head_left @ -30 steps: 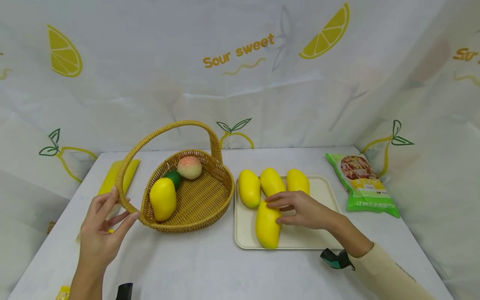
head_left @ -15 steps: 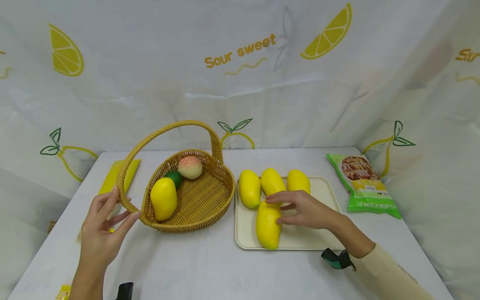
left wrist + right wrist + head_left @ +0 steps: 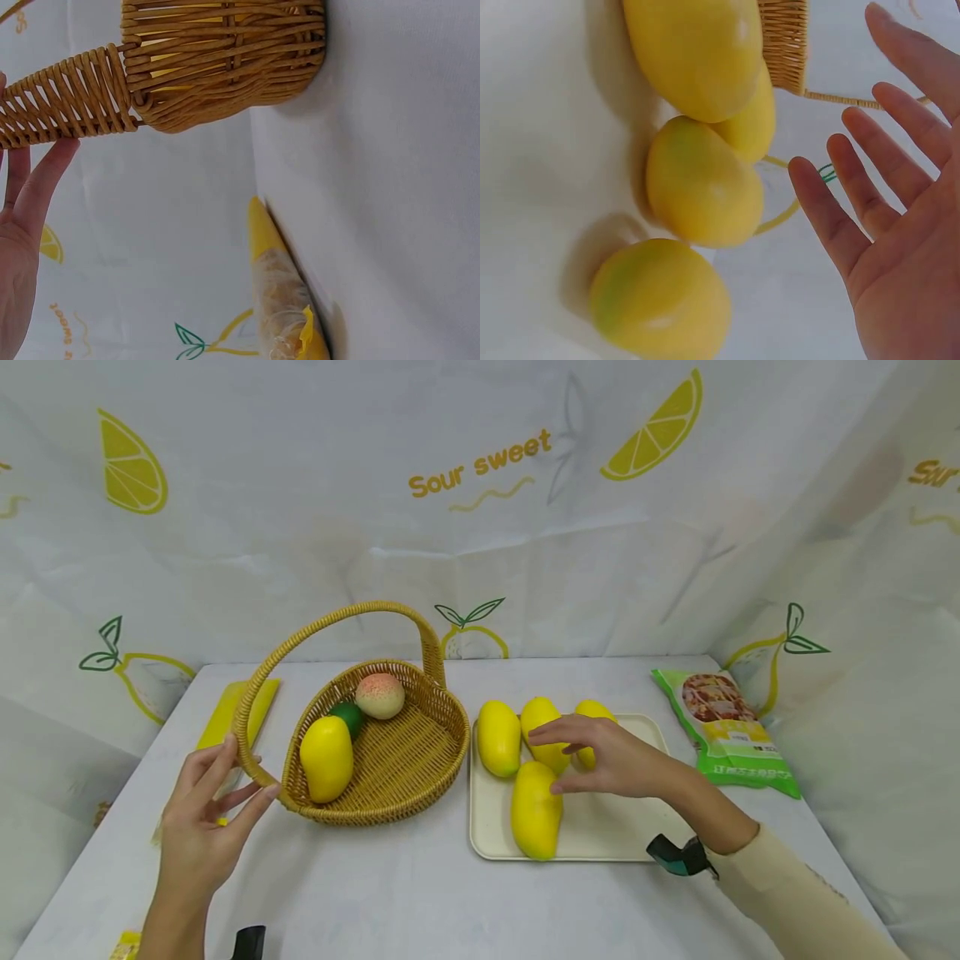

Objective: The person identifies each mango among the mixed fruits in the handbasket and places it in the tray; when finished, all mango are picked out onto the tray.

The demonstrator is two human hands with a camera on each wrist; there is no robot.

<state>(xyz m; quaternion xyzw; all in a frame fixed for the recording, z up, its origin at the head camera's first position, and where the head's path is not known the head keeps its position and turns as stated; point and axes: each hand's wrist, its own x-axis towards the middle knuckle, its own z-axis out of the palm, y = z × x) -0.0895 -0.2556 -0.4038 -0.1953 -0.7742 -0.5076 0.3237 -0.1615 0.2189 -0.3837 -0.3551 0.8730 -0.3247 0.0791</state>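
Observation:
At the left, my left hand [image 3: 202, 818] holds the lower end of the handle of a wicker basket [image 3: 405, 768], fingers on one side and thumb on the other. Inside the basket lie a yellow mango [image 3: 326, 760], a small green fruit [image 3: 348, 718] partly hidden behind it, and a peach [image 3: 380, 696]. Over a cream tray [image 3: 615, 835] hovers my right hand [image 3: 607, 756], fingers spread and holding nothing. Below its thumb is the nearest mango [image 3: 536, 814]. Several more mangoes sit behind it, the right one [image 3: 595, 710] partly covered by the hand. In the right wrist view the palm is apart from the mangoes [image 3: 701, 184].
A green food bag [image 3: 731, 731] lies right of the tray. Left of the basket is a yellow and clear package [image 3: 258, 706], seen also as a package with pale contents [image 3: 281, 292] in the left wrist view. A white printed curtain [image 3: 300, 527] hangs behind the table.
My right hand has lifted off the nearest mango, its fingers spreading and moving slightly up and back. That mango stays on the tray. The left hand and basket have not visibly moved.

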